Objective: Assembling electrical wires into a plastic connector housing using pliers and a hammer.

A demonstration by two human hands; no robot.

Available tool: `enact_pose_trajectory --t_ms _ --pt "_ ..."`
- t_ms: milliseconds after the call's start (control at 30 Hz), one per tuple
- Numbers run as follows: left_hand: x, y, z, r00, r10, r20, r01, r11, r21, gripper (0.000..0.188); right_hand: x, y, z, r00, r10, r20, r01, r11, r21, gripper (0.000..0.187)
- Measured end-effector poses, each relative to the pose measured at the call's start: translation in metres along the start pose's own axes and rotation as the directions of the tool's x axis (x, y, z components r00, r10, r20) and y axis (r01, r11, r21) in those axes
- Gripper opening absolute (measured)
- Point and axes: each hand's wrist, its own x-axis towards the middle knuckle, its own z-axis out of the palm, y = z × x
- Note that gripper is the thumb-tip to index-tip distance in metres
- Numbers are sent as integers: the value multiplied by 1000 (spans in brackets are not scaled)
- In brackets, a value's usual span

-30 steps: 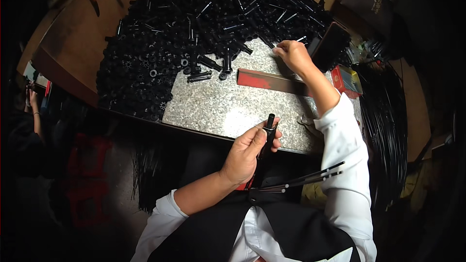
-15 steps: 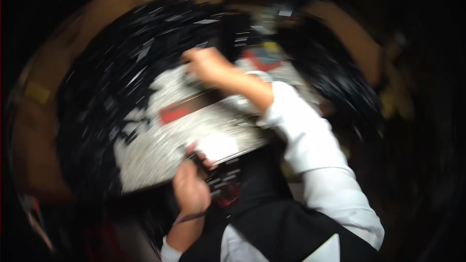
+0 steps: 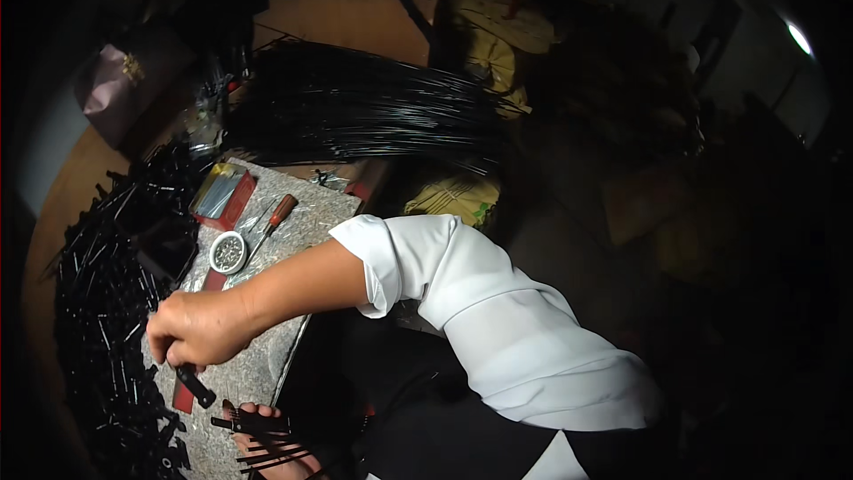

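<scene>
My right hand [image 3: 203, 327] is over the speckled board [image 3: 298, 188], its fingers closed on a short black plastic part [image 3: 195, 388] whose end sticks out below them. A red strip [image 3: 184, 398] lies on the board under that part. Close to the board's near edge, my left hand [image 3: 283, 458] is wrapped round a bunch of thin black rods [image 3: 267, 453]. A black tube-like piece [image 3: 233, 425] also pokes out of this hand. Beyond my right hand stand a round white dish [image 3: 228, 252] of small metal bits and a screwdriver [image 3: 282, 211] with an orange-red handle.
A red box [image 3: 233, 204] of thin metal pins sits at the board's far end. Loose black parts [image 3: 107, 302] heap up along the left. Long black rods [image 3: 373, 107] lie across the back, with yellow sacks [image 3: 458, 197] beside them.
The view has swung to the right and is sharper now. My right hand has come nearer to the left hand, and the black part in it shows clearly.
</scene>
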Motion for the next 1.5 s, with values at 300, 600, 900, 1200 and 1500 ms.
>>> enact_pose_trajectory --t_ms 300,600,900,1200,1500 --pt "17 -16 -24 997 -17 80 23 996 -86 41 -16 -1 13 979 -195 -56 186 973 -134 13" --pt "-9 2 38 999 31 29 -34 997 76 42 -18 -5 14 975 -205 -85 191 971 -147 12" --pt "-18 9 43 987 7 161 -18 997 71 43 -20 -3 12 981 -194 -16 186 957 -221 18" --pt "-25 15 68 996 25 -83 -25 1000 -2 33 -17 -11 9 1000 -19 -16 18 998 -56 17" --pt "-28 22 67 998 44 -46 -44 999 3 39 -7 -3 24 970 219 104 -240 931 275 21"
